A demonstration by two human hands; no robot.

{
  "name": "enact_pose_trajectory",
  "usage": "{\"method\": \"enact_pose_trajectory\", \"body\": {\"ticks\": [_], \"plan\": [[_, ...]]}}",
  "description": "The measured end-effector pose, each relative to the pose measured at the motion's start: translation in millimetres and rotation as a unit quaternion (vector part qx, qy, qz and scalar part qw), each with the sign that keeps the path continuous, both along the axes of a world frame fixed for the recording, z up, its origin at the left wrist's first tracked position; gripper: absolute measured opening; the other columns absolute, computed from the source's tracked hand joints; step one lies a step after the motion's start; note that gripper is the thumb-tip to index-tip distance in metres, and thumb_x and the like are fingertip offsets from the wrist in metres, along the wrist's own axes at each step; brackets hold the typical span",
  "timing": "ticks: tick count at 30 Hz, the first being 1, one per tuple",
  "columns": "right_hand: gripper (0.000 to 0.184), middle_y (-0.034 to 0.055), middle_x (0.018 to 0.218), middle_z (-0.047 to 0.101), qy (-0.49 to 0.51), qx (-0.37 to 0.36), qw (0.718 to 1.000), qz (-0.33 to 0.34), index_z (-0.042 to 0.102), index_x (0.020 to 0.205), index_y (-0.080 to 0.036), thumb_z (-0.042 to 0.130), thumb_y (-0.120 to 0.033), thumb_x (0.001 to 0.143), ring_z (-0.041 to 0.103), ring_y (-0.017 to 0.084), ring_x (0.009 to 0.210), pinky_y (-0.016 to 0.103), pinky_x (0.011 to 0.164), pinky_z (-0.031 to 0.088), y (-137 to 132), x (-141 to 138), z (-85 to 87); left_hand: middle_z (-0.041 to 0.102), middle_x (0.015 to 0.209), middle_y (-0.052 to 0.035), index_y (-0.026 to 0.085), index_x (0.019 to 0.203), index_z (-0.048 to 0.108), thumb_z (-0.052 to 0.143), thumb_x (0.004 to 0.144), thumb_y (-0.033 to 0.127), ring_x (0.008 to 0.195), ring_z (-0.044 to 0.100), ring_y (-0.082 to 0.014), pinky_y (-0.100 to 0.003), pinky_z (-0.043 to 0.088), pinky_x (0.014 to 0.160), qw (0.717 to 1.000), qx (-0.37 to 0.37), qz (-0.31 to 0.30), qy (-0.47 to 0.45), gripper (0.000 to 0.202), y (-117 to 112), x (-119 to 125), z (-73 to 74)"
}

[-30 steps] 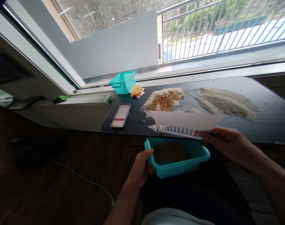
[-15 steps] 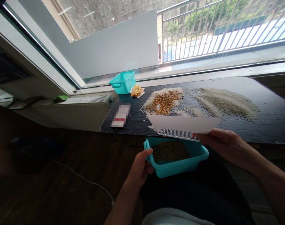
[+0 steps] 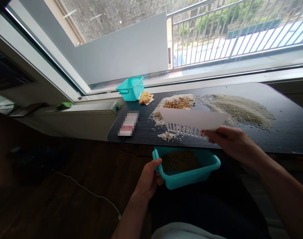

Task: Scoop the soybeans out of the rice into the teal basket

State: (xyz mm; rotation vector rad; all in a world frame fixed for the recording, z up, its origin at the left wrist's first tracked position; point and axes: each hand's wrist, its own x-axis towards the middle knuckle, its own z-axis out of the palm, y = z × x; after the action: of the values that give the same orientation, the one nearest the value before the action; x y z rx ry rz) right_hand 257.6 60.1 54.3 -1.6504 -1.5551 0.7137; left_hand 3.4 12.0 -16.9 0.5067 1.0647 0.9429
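Note:
My left hand (image 3: 148, 181) grips the left handle of a teal plastic bin (image 3: 191, 174) held just below the table's front edge; the bin holds a layer of brownish beans (image 3: 181, 161). My right hand (image 3: 229, 141) pinches the right end of a white slotted tray (image 3: 191, 122), lifted over the black table (image 3: 278, 136). Behind the tray lies a pile of yellow beans mixed with white rice (image 3: 177, 102). A wide heap of white rice (image 3: 241, 108) spreads to its right. A small clump of rice (image 3: 167, 135) sits under the tray's left end.
A second teal bin (image 3: 130, 88) stands at the table's back left, with a yellow crumpled wrapper (image 3: 145, 97) beside it. A small blurred box (image 3: 128, 123) lies at the left. A radiator (image 3: 86, 118) is left of the table, and a white cable (image 3: 91, 192) runs on the floor.
My right hand has carried the white tray away from above the teal bin, back and up over the table toward the bean pile. The left hand and bin stay still.

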Motion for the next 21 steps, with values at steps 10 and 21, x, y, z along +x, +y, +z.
{"method": "enact_pose_trajectory", "body": {"ticks": [10, 21], "plan": [[0.041, -0.0021, 0.052, 0.053, 0.001, -0.026, 0.998, 0.052, 0.064, 0.062, -0.019, 0.057, -0.059, 0.068, 0.044, 0.01, 0.05, 0.022, 0.046, 0.034, 5.1, 3.5, -8.2, 0.035, 0.039, 0.0082, 0.018, 0.049, 0.042, 0.069, 0.064, 0.041, 0.032, 0.034, -0.0049, -0.019, 0.021, 0.034, 1.0, -0.007, 0.014, -0.002, 0.039, 1.0, -0.6, 0.2], [0.043, -0.0024, 0.051, 0.049, 0.015, -0.037, 0.997, 0.064, 0.064, 0.062, -0.018, 0.056, -0.06, 0.069, 0.042, 0.01, 0.051, 0.023, 0.047, 0.033, 4.4, 0.3, -2.3, 0.035, 0.039, 0.0082, 0.018, 0.048, 0.04, 0.069, 0.064, 0.041, 0.032, 0.033, -0.0047, -0.02, 0.021, 0.034, 1.0, -0.008, 0.011, -0.005, 0.04, 1.8, -1.5, 0.2]]}}
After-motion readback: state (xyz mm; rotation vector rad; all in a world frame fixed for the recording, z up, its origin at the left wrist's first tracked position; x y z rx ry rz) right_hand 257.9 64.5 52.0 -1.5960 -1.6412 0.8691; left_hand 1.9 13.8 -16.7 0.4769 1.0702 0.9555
